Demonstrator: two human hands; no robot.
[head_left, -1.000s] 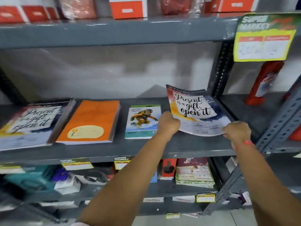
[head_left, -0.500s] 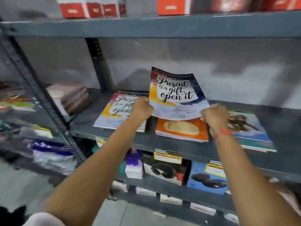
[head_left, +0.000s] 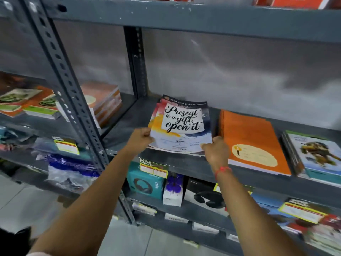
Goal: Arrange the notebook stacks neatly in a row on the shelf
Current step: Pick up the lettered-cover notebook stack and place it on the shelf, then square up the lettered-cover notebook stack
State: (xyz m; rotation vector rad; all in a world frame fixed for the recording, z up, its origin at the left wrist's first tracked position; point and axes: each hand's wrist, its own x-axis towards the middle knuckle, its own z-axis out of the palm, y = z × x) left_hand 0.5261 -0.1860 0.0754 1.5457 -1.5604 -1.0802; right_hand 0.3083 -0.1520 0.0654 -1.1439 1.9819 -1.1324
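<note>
Left hand (head_left: pixel 140 138): closed on the lower left corner of the "Present is a gift, open it" notebook (head_left: pixel 181 124), fingers curled under the edge. Right hand (head_left: pixel 215 150): closed on the lower right corner of the same notebook; red thread around that wrist. The notebook is tilted, far edge raised, near edge low over the front of the grey shelf (head_left: pixel 129 117). More covers of the same print show just beneath it; how many cannot be told. Just right of it, touching the right hand's knuckles, lies the orange notebook stack (head_left: pixel 252 141), flat on the shelf. Further right, beside the orange one, the stack with a cartoon cover (head_left: pixel 317 154). Shelf below: headphone boxes (head_left: pixel 145 183) and yellow price tags (head_left: pixel 154 168).
</note>
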